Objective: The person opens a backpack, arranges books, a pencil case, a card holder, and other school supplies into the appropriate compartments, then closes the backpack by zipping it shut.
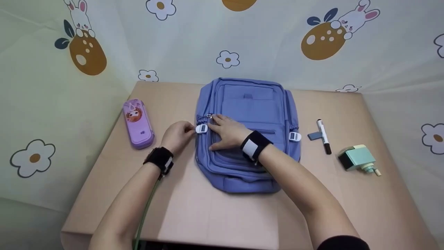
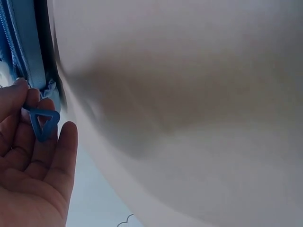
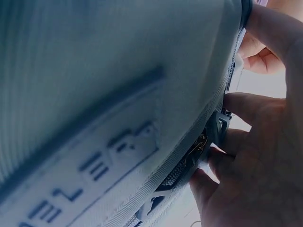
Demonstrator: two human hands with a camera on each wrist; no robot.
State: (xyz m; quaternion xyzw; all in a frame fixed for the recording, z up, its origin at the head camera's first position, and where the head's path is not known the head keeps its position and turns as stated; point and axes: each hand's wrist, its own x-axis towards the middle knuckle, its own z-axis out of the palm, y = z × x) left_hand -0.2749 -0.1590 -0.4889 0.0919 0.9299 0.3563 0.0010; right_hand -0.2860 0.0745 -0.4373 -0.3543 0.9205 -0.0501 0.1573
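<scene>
A blue backpack (image 1: 248, 113) lies front side up on the table. At its left side, beside a white buckle (image 1: 202, 128), my left hand (image 1: 177, 137) pinches a blue triangular zipper pull (image 2: 56, 119) between thumb and forefinger. That hand's other fingers lie loosely bent behind the pull in the left wrist view. My right hand (image 1: 230, 132) rests on the bag's front left with fingers spread. In the right wrist view its fingertips touch the bag's edge along a dark zipper (image 3: 176, 172), near a lettered patch (image 3: 102, 163).
On the table (image 1: 180, 208), a purple pencil case (image 1: 139, 125) lies left of the bag. To the right are a white marker (image 1: 323, 133) with a black cap, a small grey-blue piece (image 1: 314, 135) against it, and a mint pencil sharpener (image 1: 360, 157) with a crank. Patterned cloth (image 1: 187, 41) hangs behind.
</scene>
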